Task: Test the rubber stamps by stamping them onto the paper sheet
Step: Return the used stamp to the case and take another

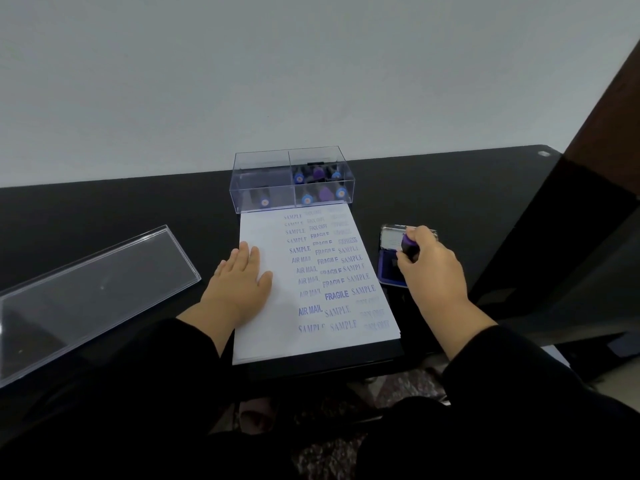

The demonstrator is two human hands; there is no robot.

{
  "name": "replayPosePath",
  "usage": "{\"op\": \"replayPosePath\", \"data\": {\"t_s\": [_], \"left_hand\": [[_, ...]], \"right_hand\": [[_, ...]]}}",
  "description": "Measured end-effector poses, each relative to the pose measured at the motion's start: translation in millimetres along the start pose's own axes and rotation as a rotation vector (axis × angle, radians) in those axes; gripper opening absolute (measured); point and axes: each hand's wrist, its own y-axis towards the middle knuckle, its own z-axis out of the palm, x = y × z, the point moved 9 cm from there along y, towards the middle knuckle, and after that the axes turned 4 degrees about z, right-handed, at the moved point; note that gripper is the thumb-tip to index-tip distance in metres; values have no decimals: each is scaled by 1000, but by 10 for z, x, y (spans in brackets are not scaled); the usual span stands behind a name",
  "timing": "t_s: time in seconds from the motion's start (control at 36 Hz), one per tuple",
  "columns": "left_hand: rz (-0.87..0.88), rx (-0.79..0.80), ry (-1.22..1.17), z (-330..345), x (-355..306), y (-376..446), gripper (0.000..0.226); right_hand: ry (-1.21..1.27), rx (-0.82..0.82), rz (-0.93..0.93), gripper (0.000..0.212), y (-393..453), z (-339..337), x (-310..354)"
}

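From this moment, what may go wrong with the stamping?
1. The right hand holds the purple stamp on the ink pad; too much ink may blur the next print.
2. The right part of the paper sheet is crowded with prints; a new one may overlap them.
3. The left hand lies flat near the AIR MAIL prints; fresh ink there may smear.

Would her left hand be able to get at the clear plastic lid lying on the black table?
Probably yes: the left hand rests flat on the white paper sheet, holding nothing, and the clear plastic lid lies just beside it with bare table between.
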Motion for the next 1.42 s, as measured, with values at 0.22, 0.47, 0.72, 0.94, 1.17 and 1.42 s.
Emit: {"op": "replayPosePath", "data": {"t_s": [0.22,0.47,0.72,0.94,1.17,1.42], "left_hand": [[-24,28,19,-19,29,-4,60],[-19,8,-25,-86,58,34,58],[24,-35,-71,-47,87,92,59],[37,-26,-98,-39,116,137,60],[46,-19,-102,-31,131,169,61],[54,-18,-109,-30,139,149,60]], "right_hand": [[-24,29,-10,15,49,-50,75],[43,39,-144,16,101,-33,587],[157,115,-259,19,285,379,1210],[271,145,-337,31,540,803,1648],[259,168,-398,35,685,1298,1908],[207,181,-418,37,760,1606,1949]]}}
